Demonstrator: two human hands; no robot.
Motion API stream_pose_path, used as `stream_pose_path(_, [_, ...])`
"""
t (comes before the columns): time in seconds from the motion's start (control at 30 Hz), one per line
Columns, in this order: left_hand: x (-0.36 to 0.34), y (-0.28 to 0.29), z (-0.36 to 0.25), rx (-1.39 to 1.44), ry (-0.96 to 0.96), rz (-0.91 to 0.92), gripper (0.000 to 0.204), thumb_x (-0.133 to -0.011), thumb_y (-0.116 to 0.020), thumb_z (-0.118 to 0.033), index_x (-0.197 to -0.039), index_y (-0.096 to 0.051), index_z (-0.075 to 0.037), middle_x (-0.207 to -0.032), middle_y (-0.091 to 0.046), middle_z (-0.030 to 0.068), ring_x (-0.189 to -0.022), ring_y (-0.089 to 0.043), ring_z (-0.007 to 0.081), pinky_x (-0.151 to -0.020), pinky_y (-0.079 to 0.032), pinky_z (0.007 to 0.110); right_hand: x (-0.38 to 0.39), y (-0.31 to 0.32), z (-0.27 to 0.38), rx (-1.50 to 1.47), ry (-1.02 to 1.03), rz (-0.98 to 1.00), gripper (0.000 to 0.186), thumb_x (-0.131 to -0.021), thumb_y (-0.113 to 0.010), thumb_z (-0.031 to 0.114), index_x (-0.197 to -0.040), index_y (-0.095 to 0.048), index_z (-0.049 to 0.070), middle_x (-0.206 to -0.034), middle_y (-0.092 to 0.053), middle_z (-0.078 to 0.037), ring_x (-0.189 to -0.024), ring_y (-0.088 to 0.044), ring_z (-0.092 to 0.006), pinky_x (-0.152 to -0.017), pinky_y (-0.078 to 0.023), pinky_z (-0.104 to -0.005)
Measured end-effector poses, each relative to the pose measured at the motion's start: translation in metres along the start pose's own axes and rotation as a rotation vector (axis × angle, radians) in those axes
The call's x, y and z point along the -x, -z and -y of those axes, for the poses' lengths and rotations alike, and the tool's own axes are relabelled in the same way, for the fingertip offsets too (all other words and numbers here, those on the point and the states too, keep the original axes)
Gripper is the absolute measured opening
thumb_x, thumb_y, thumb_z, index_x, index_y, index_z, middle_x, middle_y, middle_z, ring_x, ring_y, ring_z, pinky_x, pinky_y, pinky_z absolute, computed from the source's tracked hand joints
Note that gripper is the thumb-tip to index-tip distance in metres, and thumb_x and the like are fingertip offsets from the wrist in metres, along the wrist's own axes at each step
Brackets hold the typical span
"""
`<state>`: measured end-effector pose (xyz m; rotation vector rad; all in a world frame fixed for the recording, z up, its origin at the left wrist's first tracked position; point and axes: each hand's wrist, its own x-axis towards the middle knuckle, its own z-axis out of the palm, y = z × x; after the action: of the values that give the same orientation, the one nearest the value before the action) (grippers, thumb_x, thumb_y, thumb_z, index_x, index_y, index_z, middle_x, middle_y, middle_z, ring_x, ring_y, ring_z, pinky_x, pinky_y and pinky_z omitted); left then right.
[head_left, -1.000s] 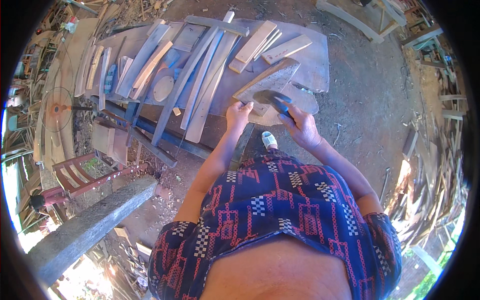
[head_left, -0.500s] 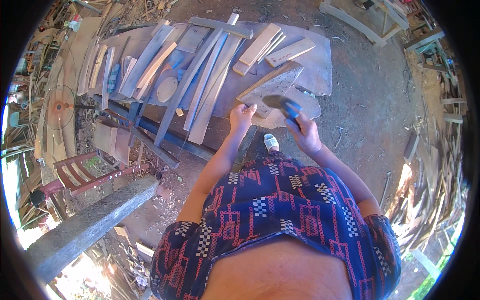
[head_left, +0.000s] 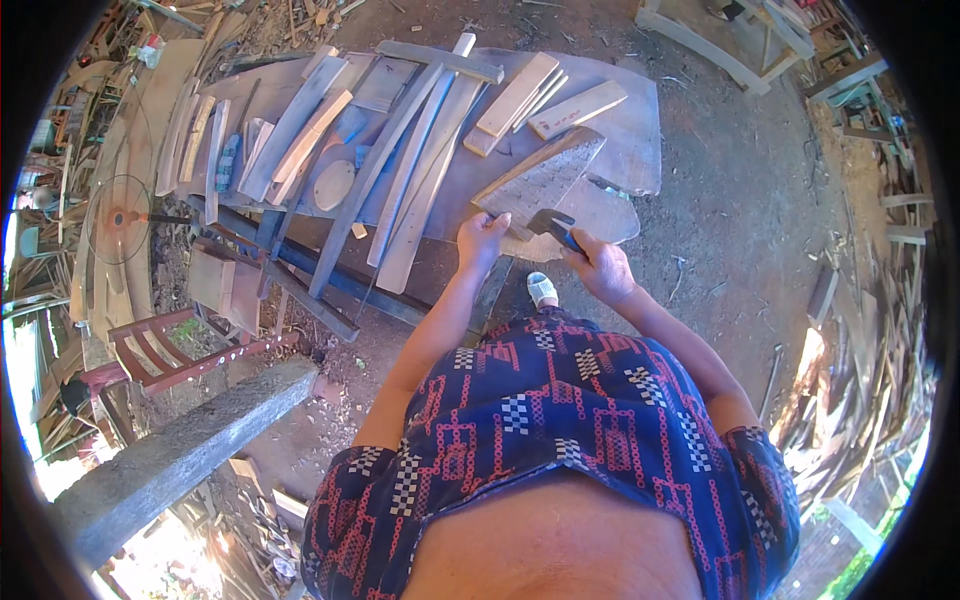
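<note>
My right hand grips the handle of a claw hammer. Its dark head is low at the near end of a thick wedge-shaped wooden block; whether they touch I cannot tell. My left hand is closed at the block's near left corner, thumb and fingers pinched together. What it pinches is too small to make out. Under the block lies a flat board with a rounded end, on the worktable.
Long planks lie side by side across the table's left part. Shorter boards rest beyond the block. A fan stands at far left, near a reddish wooden frame. A thick beam juts in at lower left; scrap wood is heaped right.
The hammer has come down and left, from raised and blurred to close by the block's near end. My right hand moved slightly left with it; my left hand stays almost in place.
</note>
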<state>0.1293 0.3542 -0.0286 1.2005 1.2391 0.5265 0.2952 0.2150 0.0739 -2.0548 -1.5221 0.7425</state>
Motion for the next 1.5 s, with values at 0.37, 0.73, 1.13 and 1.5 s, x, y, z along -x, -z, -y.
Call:
stream_pose_path(0.37, [0.038, 0.012, -0.019, 0.881, 0.472, 0.321, 0.043, -0.094, -0.053, -0.042, -0.108, -0.060, -0.002, -0.084, -0.063, 0.0078, -0.072, -0.063, 0.0212, -0.060, -0.050, 0.033, -0.015, 0.018, 0.016, -0.477, -0.047, -0.113, 0.019, -0.078, -0.068, 0.007, -0.091, -0.055, 0.002, -0.072, -0.057, -0.001, -0.059, -0.055, -0.0095, -0.051, -0.045, -0.0269])
stream_pose_path(0.73, [0.057, -0.001, -0.051, 1.082, 0.391, 0.580, 0.078, -0.094, -0.037, -0.059, -0.137, -0.035, 0.006, -0.130, -0.050, 0.0192, -0.120, -0.050, 0.0308, -0.106, -0.035, 0.044, -0.030, 0.002, 0.037, -0.367, -0.003, 0.024, 0.030, -0.075, -0.068, 0.008, -0.103, -0.060, -0.001, -0.080, -0.065, -0.010, -0.074, -0.061, -0.0127, -0.067, -0.050, -0.0319])
stream_pose_path(1.13, [0.059, -0.020, -0.031, 1.088, 0.202, 0.668, 0.069, -0.092, -0.040, -0.063, -0.128, -0.047, -0.005, -0.121, -0.057, 0.0107, -0.115, -0.054, 0.0222, -0.098, -0.043, 0.039, -0.028, 0.003, 0.048, -0.067, 0.137, 0.027, 0.029, -0.072, -0.067, 0.013, -0.096, -0.053, 0.004, -0.079, -0.064, -0.022, -0.082, -0.064, -0.0408, -0.071, -0.050, -0.0474])
stream_pose_path(1.5, [0.073, -0.013, -0.021, 0.884, 0.306, 0.444, 0.023, -0.095, -0.054, -0.024, -0.110, -0.057, -0.007, -0.095, -0.065, 0.0044, -0.085, -0.064, 0.0139, -0.072, -0.053, 0.027, -0.033, -0.012, 0.038, -0.403, 0.060, -0.013, 0.023, -0.070, -0.067, 0.007, -0.088, -0.054, 0.001, -0.072, -0.062, -0.016, -0.067, -0.065, -0.0313, -0.060, -0.050, -0.0413])
